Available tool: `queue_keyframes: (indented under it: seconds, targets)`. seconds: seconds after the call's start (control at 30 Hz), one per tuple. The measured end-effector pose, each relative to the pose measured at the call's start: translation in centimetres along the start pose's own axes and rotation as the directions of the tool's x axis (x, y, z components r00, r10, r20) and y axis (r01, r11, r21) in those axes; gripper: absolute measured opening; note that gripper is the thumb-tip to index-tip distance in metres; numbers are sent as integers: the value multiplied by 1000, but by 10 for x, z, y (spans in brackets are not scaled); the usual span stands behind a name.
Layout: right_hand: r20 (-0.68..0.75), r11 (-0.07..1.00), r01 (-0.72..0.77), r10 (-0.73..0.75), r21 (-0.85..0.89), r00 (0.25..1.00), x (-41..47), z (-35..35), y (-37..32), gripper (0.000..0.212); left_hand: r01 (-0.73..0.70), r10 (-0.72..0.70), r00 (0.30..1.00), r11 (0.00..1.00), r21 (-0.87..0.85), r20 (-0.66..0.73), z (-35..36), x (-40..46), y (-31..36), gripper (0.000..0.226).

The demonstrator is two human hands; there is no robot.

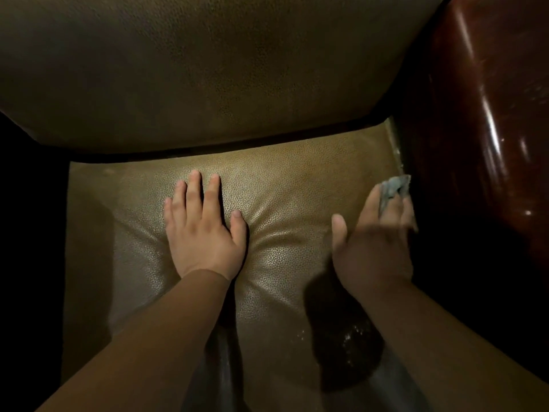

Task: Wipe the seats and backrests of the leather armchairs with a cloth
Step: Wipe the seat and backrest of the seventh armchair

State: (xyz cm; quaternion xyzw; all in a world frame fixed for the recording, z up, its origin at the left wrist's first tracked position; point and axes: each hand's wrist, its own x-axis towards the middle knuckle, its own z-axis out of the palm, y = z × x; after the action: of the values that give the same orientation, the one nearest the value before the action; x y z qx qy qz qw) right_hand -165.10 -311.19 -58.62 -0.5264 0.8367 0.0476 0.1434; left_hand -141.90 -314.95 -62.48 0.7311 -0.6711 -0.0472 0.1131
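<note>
Looking straight down into a tan leather armchair: seat (297,179) filling the middle, backrest (208,69) bulging across the top, dark glossy wooden arm (481,114) on the right

Left hand (205,233) flat on the seat centre, palm down, fingers straight and close together, thumb a little out, gripping nothing; leather dimpled and creased around it, so probably leaned on, bracing the body and keeping the cushion taut and steady for the wipe

Right hand (374,242) blurred by motion, near the seat's right edge, just beside the wooden arm; fingers mostly extended, with a small grey-blue cloth (393,190) bunched at the fingertips, seemingly pinched between or under them; exact grip impossible to tell through the blur

Cloth sitting at the seam where seat meets arm, likely worked into that edge strip, where pale flecks of dust or wear show along the upper right border of the seat

Dark patch with glinting specks (347,340) low on the seat under the right forearm, partly the arm's shadow, perhaps dampness; cannot say which

Judging by the placement, seat wipe under way along the right side; nothing in view to say whether the backrest or any other chair is done

Small wad means little coverage per pass, and a loose fingertip hold may let it slip into the gap beside the arm
</note>
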Motion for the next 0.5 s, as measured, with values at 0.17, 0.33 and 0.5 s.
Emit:
queue_keyframes:
  seconds: [0.17,0.33,0.5]
  targets:
    - [25,996,-42,40,75,999,118,-13,-39,87,-7,7,1000,1000,-12,-5,5,1,-1,68]
    - [-35,998,-4,6,58,999,58,-14,-10,90,5,-5,1000,1000,-18,12,3,0,0,68]
    - [-77,999,-40,39,-16,996,47,1,-7,93,1,-1,1000,1000,-14,8,5,1,-2,69]
